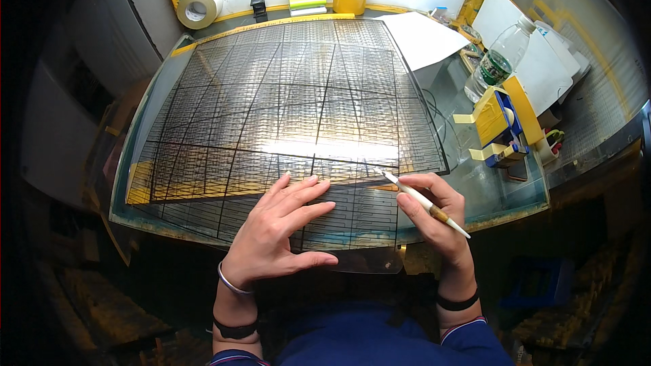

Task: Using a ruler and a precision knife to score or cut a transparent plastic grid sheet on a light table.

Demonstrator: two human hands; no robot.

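Glass-topped counter [505, 190] fills view; clear line-patterned sheet [271, 112] spread across its middle, second patterned sheet [369, 220] showing along near edge. White paper [424, 37] behind, at right; clear bottle [500, 54] beside it, blue-and-yellow tape dispenser [502, 129] nearer. Now left hand [271, 227]: fingers spread, resting flat on sheets, gripping nothing. Right hand [442, 234], alongside: fingers pinched firmly around slender white pen-like tool [424, 203], tip at patterned surface, contact too small to tell.
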